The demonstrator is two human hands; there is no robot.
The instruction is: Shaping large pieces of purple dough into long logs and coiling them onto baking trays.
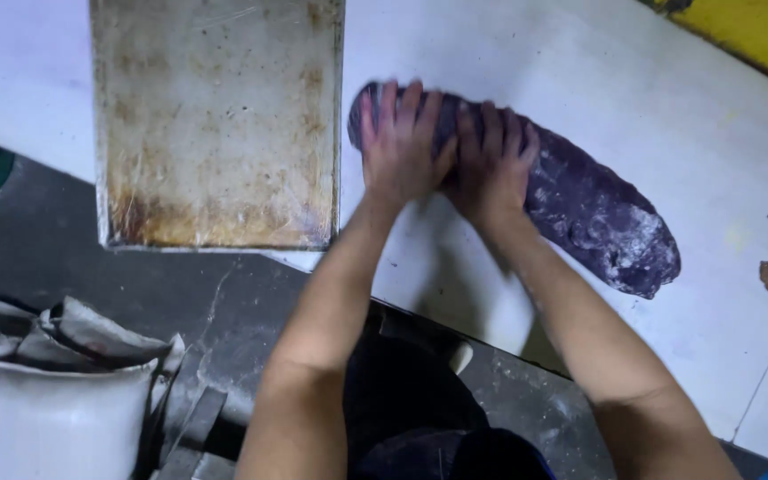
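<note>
left hand (399, 147) and right hand (491, 160), fingers spread flat, press the purple dough log (593, 218) without gripping.

Dim overhead view, cool and soft.
The white tabletop (580, 80) glows brightest; the arms cast faint shadows toward the viewer, and the fingers (402, 107) look slightly blurred.

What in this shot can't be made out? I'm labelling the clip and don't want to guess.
Head view only:
- Dough log: its left part is covered by the left hand and right hand.
- Palms and the grip beneath: hidden by the backs of the hands.
- Metal tray: top cut off by the frame edge.
- Sack: cut off at the lower left; contents unseen.
</note>
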